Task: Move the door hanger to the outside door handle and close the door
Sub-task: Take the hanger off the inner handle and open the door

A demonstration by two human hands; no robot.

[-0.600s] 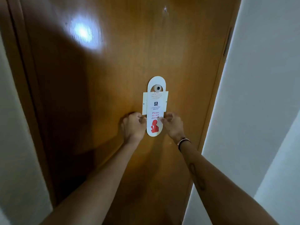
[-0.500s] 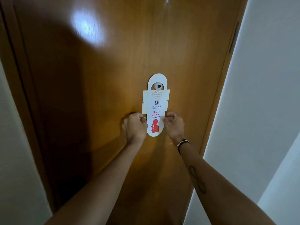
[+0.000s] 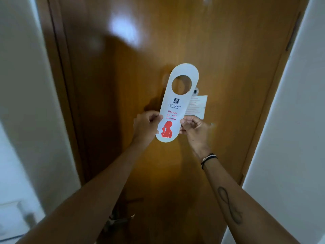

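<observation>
The white door hanger (image 3: 177, 103), printed "Please do not disturb" with a red figure, is held up in front of the brown wooden door (image 3: 228, 50), tilted a little to the right. My left hand (image 3: 146, 126) pinches its lower left edge and my right hand (image 3: 193, 127) pinches its lower right edge. Its round hole is empty and shows bare door behind. A small round peg (image 3: 195, 91) on the door peeks out just right of the hanger, with a white printed card (image 3: 197, 107) hanging below it.
The door frame (image 3: 58, 67) runs down the left, with a white wall (image 3: 21, 85) beyond it. Another white wall (image 3: 295, 120) stands close on the right. Dark blurred metal parts (image 3: 119, 219) show low on the door between my forearms.
The hanger has come off the peg and toward me, leaving the white card behind on the door. Both hands have kept their grip and shifted slightly left.
</observation>
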